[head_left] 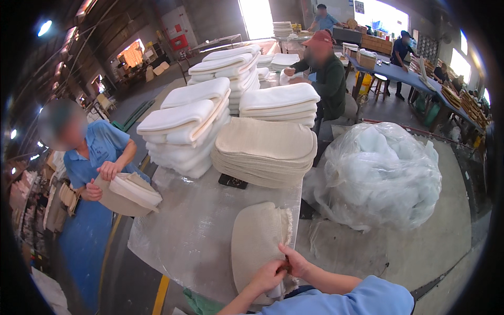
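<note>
A beige fabric cover (257,236) with rounded corners lies at the near right edge of the table. Its right edge is frayed, and a bit of white padding (275,292) shows at its near end. My left hand (270,276) is closed on the cover's near right edge, fingers bent. Right beside it, my right hand (295,262) pinches the same frayed edge, thumb on top. Both hands almost touch; the fingertips are partly hidden. Beyond the cover stands a stack of beige covers (265,147), with a small black object (232,181) by its lower left.
White folded pads (184,115) are piled high on the plastic-covered table (184,215). A large clear bag of white stuffing (380,178) sits right of it. At left, a person (100,157) holds a beige cover with white padding; another person (325,79) works behind the piles.
</note>
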A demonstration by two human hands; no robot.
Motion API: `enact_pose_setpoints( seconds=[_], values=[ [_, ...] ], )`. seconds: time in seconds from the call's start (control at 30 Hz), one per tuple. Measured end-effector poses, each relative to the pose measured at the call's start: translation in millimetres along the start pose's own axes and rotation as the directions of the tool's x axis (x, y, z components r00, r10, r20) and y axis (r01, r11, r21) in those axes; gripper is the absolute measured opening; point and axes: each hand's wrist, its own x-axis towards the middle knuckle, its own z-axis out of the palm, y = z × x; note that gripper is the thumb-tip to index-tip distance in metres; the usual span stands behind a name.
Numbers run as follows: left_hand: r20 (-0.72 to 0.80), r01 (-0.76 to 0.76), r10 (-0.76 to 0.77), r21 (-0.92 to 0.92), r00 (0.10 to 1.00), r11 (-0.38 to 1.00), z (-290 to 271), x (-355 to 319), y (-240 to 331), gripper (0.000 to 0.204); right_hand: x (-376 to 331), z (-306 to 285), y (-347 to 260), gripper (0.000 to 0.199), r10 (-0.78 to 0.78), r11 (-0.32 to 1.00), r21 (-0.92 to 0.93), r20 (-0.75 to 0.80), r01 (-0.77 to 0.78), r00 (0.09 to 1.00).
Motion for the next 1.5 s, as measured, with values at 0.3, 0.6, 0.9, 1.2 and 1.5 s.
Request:
enact_pose_setpoints(
  seconds=[0.3,0.6,0.9,1.2,1.5],
  values=[
    [-0.298,0.656,-0.703,-0.255,0.645,0.710,-68.9,-55.3,-86.0,0.057,34.6,-16.4,20.3,0.075,-0.124,0.987,-0.125,-0.226,0.097,0.966],
    [0.071,0.444,-0.531,-0.647,0.845,0.620,-115.2,-53.3,-58.0,0.068,18.5,-16.0,46.0,0.070,-0.041,0.973,0.225,-0.009,0.042,0.999],
    [0.100,0.369,-0.431,0.369,0.897,0.853,-177.8,-99.8,65.6,0.075,-33.0,-78.1,-14.4,0.061,0.102,0.508,-0.860,0.015,-0.039,0.995],
    [-0.045,0.247,-0.251,0.403,0.967,0.881,-72.2,-151.5,3.5,0.085,-44.8,-15.0,-46.7,0.053,-0.483,0.178,-0.932,0.197,0.316,0.853],
    [0.392,0.197,-0.244,0.156,0.887,0.968,-79.1,-133.1,-61.2,0.064,-30.7,4.9,-62.4,0.059,0.047,-0.441,-0.877,0.192,0.192,0.980]
  ],
)
